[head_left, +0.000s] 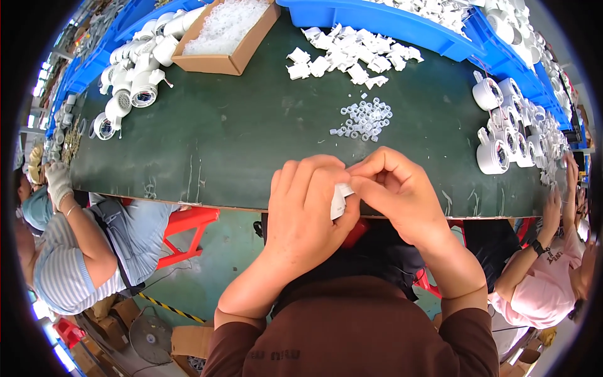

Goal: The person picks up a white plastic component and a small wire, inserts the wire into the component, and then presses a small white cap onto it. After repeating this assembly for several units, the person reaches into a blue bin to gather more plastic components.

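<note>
Close to the table's near edge, my left hand (306, 210) is closed around a small white plastic piece (340, 200), part of which shows between thumb and fingers. My right hand (405, 195) meets it, thumb and forefinger pinched together at the piece's upper end. Whatever sits in that pinch is too small or hidden to make out. Beyond my hands lies a loose cluster of small clear plastic rings (365, 119). Farther back is a spread-out heap of white plastic pieces (355, 53).
A cardboard box (239, 61) of clear small parts stands at the back left, beside white round housings (144, 88). Blue bins (402, 28) line the far edge. More white housings (493, 154) stand at right. Co-workers sit on both sides, one with a gloved hand (58, 182).
</note>
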`<action>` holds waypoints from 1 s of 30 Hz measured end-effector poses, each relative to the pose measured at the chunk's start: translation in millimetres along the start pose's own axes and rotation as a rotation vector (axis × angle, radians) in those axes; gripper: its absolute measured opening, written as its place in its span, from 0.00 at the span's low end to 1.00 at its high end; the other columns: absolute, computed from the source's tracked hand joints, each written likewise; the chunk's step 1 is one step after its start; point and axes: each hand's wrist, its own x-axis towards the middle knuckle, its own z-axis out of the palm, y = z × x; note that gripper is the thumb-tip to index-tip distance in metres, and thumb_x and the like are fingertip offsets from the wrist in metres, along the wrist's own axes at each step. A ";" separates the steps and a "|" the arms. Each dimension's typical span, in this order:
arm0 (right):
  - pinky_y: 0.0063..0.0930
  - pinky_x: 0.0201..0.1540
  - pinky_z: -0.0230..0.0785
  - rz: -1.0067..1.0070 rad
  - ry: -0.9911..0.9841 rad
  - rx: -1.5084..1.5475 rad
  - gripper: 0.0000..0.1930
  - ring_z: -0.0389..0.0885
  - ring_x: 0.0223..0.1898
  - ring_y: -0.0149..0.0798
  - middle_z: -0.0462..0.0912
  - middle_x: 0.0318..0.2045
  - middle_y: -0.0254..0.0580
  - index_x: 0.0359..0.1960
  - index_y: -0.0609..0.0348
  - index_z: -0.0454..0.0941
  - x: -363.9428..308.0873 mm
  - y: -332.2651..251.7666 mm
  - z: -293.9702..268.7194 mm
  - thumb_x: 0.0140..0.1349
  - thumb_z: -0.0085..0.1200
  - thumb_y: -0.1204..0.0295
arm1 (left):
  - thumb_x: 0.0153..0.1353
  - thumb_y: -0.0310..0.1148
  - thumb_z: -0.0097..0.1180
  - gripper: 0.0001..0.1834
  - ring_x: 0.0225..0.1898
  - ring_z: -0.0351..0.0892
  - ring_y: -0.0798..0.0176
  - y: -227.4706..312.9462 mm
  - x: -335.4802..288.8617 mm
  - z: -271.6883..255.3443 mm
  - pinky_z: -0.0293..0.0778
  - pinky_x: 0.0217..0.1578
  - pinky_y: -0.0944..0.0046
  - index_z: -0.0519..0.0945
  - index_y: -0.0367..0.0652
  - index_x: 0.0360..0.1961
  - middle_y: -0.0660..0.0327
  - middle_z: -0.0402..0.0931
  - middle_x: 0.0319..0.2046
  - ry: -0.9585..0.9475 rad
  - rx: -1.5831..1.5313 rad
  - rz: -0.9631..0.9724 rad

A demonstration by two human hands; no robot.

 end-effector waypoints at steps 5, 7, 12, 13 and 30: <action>0.26 0.53 0.73 -0.023 0.034 0.097 0.06 0.81 0.47 0.30 0.84 0.44 0.40 0.46 0.65 0.80 -3.3 3.6 -1.9 0.70 0.55 0.79 | 0.45 0.22 0.70 0.20 0.38 0.75 0.53 -2.5 -2.5 2.9 0.69 0.38 0.58 0.78 0.46 0.40 0.59 0.79 0.41 0.072 -0.011 0.017; 0.27 0.54 0.73 -0.059 0.017 0.048 0.06 0.81 0.48 0.30 0.84 0.44 0.40 0.46 0.65 0.80 -3.0 5.1 -1.7 0.70 0.54 0.79 | 0.45 0.22 0.71 0.20 0.37 0.75 0.53 -2.6 -3.3 2.1 0.69 0.38 0.58 0.78 0.46 0.40 0.59 0.80 0.41 0.077 -0.031 0.002; 0.27 0.55 0.73 -0.067 0.044 -0.013 0.06 0.81 0.48 0.30 0.84 0.45 0.40 0.46 0.66 0.80 -3.3 11.2 2.0 0.72 0.52 0.79 | 0.44 0.22 0.71 0.18 0.37 0.75 0.53 -3.4 -0.7 -2.6 0.70 0.38 0.58 0.79 0.46 0.38 0.60 0.80 0.39 0.052 -0.061 0.003; 0.26 0.55 0.73 -0.053 0.053 0.001 0.06 0.81 0.48 0.29 0.84 0.45 0.39 0.46 0.65 0.79 -3.2 14.1 6.0 0.72 0.51 0.79 | 0.44 0.22 0.71 0.18 0.38 0.75 0.53 -5.6 0.3 -5.3 0.71 0.38 0.57 0.80 0.45 0.37 0.60 0.80 0.39 0.029 -0.046 0.018; 0.38 0.57 0.67 -0.288 1.005 -1.268 0.32 0.73 0.55 0.45 0.72 0.55 0.51 0.65 0.50 0.71 -67.1 -12.9 -163.3 0.59 0.70 0.63 | 0.64 0.27 0.62 0.39 0.73 0.56 0.41 -59.4 3.1 -27.7 0.58 0.68 0.46 0.60 0.42 0.74 0.45 0.51 0.75 0.178 0.181 -0.323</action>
